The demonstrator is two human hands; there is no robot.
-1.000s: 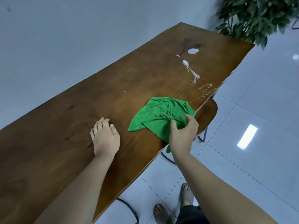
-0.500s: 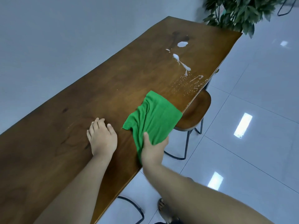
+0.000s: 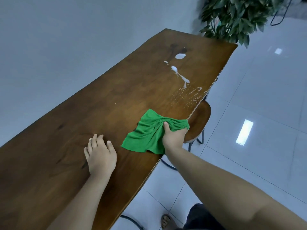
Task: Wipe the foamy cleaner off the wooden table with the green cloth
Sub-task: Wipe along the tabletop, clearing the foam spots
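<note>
Right hand [image 3: 174, 136] grips the green cloth [image 3: 144, 135] close to the right edge of the wooden table [image 3: 74, 130]. My thumb is dug into the bunched folds and my fingers are curled over the cloth's right end, with fabric gathered under the palm. The rest of the cloth lies spread on the wood to the left of my hand. One corner points to the far side, and the near hem reaches the table edge beside my wrist.

Left hand [image 3: 101, 156] lies flat on the table, palm down, fingers straight and close together, thumb a little out to the right. It holds nothing. It sits just left of the cloth, not touching it.

Foamy cleaner [image 3: 180, 56] is farther along the table, apart from the cloth. There is a white oval blob farthest out with a small dab to its left. A thin white streak runs nearer and rightward, ending in fine droplets and a short smear by the right edge. Bare wood lies between the droplets and the cloth.

A wooden stool [image 3: 201, 117] on dark metal legs is tucked under the right edge, just past my right hand. A leafy plant [image 3: 235, 17] stands beyond the far right corner. The glossy tiled floor [image 3: 265, 113] is to the right. My foot [image 3: 166, 221] is on the tiles at the near side.
</note>
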